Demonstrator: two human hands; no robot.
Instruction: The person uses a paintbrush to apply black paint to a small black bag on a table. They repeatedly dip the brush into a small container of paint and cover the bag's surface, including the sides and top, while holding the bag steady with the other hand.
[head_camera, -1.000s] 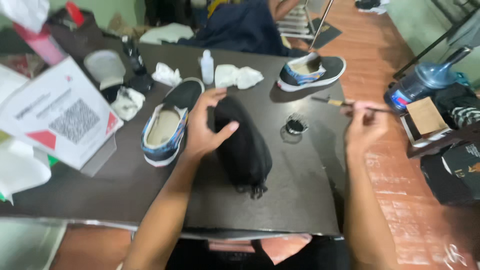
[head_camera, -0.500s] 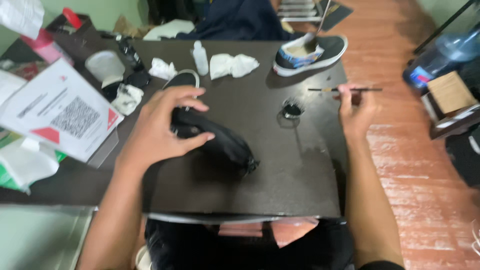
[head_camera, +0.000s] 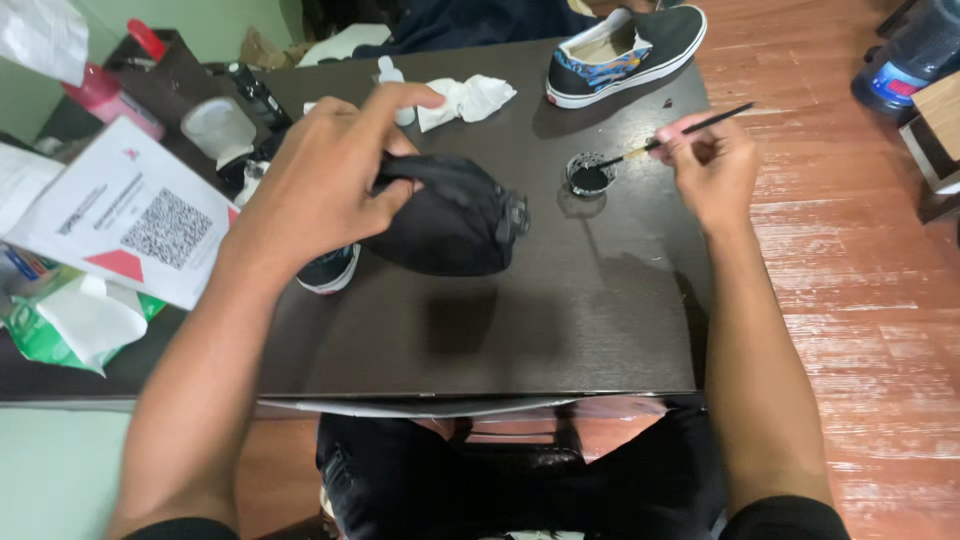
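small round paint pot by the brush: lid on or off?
Off. The small round pot stands upright and open on the table, black contents showing; the brush in the right hand points at its rim.

On the table (head_camera: 600, 330), a shoe (head_camera: 440, 215) sits left of centre in the frame under the left hand (head_camera: 330, 185). A small dish (head_camera: 590, 177) lies just right of it, with the brush (head_camera: 680, 133) tip over it, held by the right hand (head_camera: 712, 165) further right. A second shoe (head_camera: 625, 52) lies at the upper edge. A crumpled cloth (head_camera: 468, 100) and small bottle (head_camera: 392, 80) sit upper centre. A printed card (head_camera: 135, 225) stands at the left.
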